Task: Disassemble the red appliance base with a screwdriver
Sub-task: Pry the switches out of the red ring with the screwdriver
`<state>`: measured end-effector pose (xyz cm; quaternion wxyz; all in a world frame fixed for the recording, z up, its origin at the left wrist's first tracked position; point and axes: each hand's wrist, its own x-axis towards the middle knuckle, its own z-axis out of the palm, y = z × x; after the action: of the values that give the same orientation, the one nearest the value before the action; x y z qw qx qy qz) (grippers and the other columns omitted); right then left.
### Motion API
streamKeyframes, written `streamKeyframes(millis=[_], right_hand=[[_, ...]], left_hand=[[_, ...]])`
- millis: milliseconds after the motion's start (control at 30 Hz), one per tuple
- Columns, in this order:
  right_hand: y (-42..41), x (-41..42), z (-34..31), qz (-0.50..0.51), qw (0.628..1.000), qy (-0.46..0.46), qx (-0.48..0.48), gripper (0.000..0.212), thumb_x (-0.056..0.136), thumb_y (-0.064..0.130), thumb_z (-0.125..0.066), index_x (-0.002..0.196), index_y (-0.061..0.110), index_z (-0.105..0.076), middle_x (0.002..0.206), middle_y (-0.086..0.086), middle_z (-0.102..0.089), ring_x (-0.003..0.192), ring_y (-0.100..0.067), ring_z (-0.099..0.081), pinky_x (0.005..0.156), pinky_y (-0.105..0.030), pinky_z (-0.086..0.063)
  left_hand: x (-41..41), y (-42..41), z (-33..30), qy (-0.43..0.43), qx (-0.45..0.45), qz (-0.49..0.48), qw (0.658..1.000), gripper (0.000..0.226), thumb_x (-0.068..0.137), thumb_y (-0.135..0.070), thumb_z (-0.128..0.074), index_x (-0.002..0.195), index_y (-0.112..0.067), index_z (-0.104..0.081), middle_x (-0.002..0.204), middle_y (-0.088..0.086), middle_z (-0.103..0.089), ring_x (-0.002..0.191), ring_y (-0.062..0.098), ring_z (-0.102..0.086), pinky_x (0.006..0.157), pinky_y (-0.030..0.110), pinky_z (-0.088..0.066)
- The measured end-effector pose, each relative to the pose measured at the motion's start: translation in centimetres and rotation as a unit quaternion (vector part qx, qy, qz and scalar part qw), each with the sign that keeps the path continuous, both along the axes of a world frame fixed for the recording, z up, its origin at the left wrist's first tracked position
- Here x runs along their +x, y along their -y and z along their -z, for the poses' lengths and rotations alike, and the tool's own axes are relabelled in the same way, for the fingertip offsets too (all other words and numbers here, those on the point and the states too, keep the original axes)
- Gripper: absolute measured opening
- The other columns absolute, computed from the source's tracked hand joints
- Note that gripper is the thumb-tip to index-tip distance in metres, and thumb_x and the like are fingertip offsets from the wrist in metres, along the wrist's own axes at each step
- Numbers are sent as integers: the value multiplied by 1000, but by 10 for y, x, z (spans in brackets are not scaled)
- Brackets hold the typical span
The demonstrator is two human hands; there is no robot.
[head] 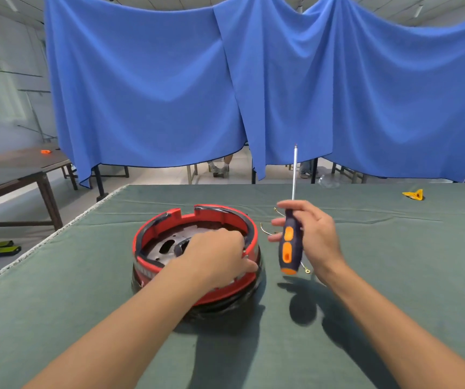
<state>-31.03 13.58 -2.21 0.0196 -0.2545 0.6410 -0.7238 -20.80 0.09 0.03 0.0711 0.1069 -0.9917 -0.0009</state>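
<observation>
A: where's the red appliance base (pixel 197 256)?
B: middle of the green desk (pixel 394 248), open side up; left hand (pixel 217 255) reaches over the near-right rim, fingers curled down inside, thumb on the outer wall; can't tell if it pinches anything.
A: right hand (pixel 314 237)?
B: just right of the base, off the desk; fingers wrapped loosely round the screwdriver (pixel 290 242) handle, shaft pointing up, tip away from the work.
A: risks?
B: loose grip, tool could slip while being flipped tip-down; base may skid on the cloth if the left hand lets go; small wire bits (pixel 266 230) nearby could get knocked off.
</observation>
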Motion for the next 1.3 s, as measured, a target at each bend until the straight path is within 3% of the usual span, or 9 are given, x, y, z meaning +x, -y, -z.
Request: streamKeyframes(millis=[67,167,333,433,500,667,867,1000,1300], right_hand=[[8,-1,-8,-18,998,22,-52,37,88,1,-33,95,17,-66,84,-19,-68,65,-31,-70,60,-37,-57],[20,-5,-6,35,992,-110,58,35,85,1,-47,93,34,-57,78,1,-71,74,-20,-69,68,-40,-55],[32,-8,1,143,945,-264,132,28,69,27,-72,81,38,-50,58,6,-67,61,-19,-68,64,-43,-54],[37,-10,-7,167,947,-258,94,19,76,39,-70,74,27,-54,44,6,-60,49,-9,-65,59,-39,-54],[40,-10,-15,188,952,-229,70,37,76,50,-61,67,15,-56,38,2,-55,39,-9,-60,57,-35,-51],[45,-7,-44,248,937,-246,10,59,72,58,-56,63,-1,-59,46,-12,-54,51,-35,-55,59,-45,-48],[50,1,-70,225,940,-254,45,44,74,45,-56,53,7,-58,45,-5,-56,49,-22,-54,58,-38,-48],[49,5,-72,207,940,-267,43,40,70,26,-65,48,16,-33,41,5,-38,45,-15,-37,49,-30,-36],[46,33,-87,202,941,-271,-34,30,64,24,-57,50,13,-34,41,5,-39,44,-9,-35,44,-23,-31]], left_hand=[[1,16,6,-33,-19,-6,999,34,86,-56,-51,92,-23,-57,103,2,-64,96,27,-59,64,31,-32],[7,37,23,-120,-66,-1,991,39,89,-59,-43,104,-28,-60,100,-4,-64,98,21,-59,61,31,-35],[10,54,42,-272,-68,21,960,24,81,-44,-67,88,-23,-73,69,-2,-66,69,24,-64,46,31,-46],[8,55,44,-267,-75,21,961,22,78,-40,-72,89,-20,-74,74,-2,-69,73,25,-64,56,34,-50],[11,54,43,-254,-95,9,962,28,80,-44,-69,94,-21,-73,81,0,-70,81,28,-62,69,39,-49],[15,37,45,-233,-78,-151,957,31,83,-53,-57,100,-30,-69,98,2,-65,99,32,-51,85,46,-36],[12,43,58,-259,18,-124,958,32,89,-48,-50,115,-33,-62,105,-9,-63,109,22,-48,104,48,-15],[8,54,57,-294,40,-97,950,36,82,-49,-49,105,-29,-68,99,-10,-66,101,22,-55,103,47,-24],[12,44,70,-262,28,-198,944,45,82,-58,-55,116,-30,-58,128,5,-49,127,31,-31,104,62,-23]])
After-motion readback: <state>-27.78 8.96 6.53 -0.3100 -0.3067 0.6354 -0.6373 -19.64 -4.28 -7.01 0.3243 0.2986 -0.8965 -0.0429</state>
